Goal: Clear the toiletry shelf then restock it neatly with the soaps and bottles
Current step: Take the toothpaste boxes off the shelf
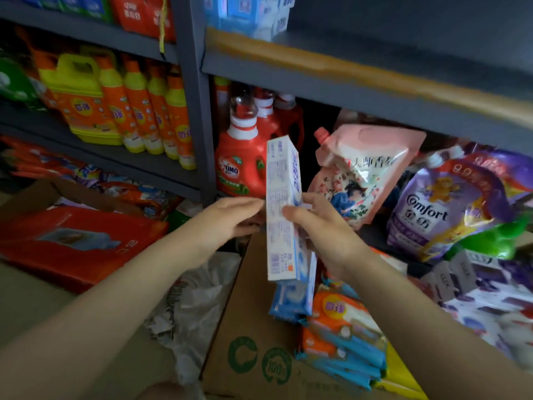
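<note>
The shelf ran across the far side, its grey edge just above the hands. Under it stood red jugs at left, a pink pouch in the middle and a purple pouch at right. A cardboard carton sat near, with soap packs stacked along its right side.

The right hand gripped a white box, thumb across its front and fingers behind, holding it upright just in front of the jugs. A second, bluish box seemed to lie behind it in the same grip; that was hard to tell. The left hand had its fingers straight and together, fingertips beside the box's left edge; contact was unclear.

The step looked like squaring the boxes before shelving. It would go best with the left palm pressing the long edges flush while the right hand kept its hold low.

The leaning pouches crowded the bay, and the shelf edge hung low over it.
</note>
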Tool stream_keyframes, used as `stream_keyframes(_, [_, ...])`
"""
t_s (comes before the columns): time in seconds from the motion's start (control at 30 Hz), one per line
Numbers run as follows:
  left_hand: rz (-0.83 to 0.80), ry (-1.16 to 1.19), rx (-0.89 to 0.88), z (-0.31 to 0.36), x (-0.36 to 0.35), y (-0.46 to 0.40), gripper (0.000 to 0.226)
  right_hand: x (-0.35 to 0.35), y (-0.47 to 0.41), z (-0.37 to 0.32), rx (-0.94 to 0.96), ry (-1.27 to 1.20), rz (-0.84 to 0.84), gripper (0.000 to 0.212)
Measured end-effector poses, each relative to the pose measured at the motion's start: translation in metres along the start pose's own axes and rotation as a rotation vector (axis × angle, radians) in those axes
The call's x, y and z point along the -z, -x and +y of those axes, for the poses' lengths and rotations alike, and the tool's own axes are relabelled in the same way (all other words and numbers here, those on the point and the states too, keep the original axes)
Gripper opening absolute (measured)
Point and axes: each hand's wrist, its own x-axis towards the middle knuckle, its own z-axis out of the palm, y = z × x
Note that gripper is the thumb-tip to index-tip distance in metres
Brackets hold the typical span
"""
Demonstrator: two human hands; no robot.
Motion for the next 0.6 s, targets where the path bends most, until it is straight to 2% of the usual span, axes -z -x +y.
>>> stream_keyframes(0.1, [0.028, -0.249, 0.108, 0.045, 0.021, 0.008, 0.024, 0.005, 0.008, -0.035, -0.113, 0.054, -0.052, 0.036])
stream_keyframes(0.2, [0.088, -0.418, 0.154, 0.090, 0.040, 0.032, 0.023, -0.001, 0.022, -0.082, -0.129, 0.305, -0.155, 0.056])
stream_keyframes(0.3, [0.063, -0.616, 0.171, 0.130, 0.062, 0.066, 0.025, -0.007, 0.031, -0.110, -0.137, 0.473, -0.211, 0.070])
stream_keyframes(0.47, [0.142, -0.826, 0.171, 0.191, 0.094, 0.132, 0.027, -0.024, 0.064, -0.173, -0.025, 0.767, -0.211, 0.062])
stream_keyframes(0.6, [0.205, -0.953, 0.190, 0.201, 0.116, 0.186, 0.030, -0.046, 0.071, -0.195, 0.078, 0.947, -0.321, 0.060])
